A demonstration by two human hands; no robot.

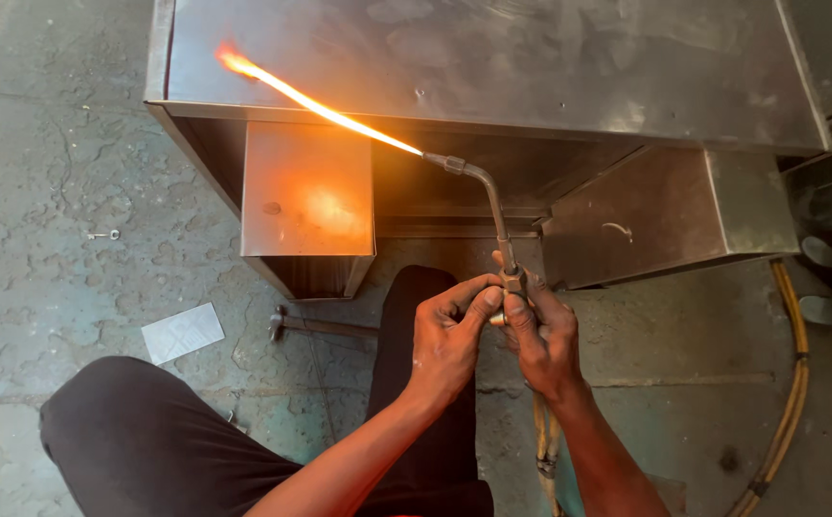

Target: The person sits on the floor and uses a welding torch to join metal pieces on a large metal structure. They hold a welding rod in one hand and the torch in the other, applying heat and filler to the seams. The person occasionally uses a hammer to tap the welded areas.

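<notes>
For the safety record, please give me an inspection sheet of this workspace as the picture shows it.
Surface: cracked concrete floor.
Job's things: lit gas torch with a long orange flame, aimed over the sheet-metal cabinet.
Clutter: hammer, small metal sheet.
Hands: left hand and right hand both grip the torch valve body.
Cables: yellow hose on the floor; twin hoses hang below the hands.
Surroundings: sandals at right.

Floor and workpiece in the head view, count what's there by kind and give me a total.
Gas torch, lit, held by left hand and right hand: 1
Steel cabinet: 1
Hammer: 1
Loose metal sheet: 1
Yellow hose: 1
Total: 5
</notes>
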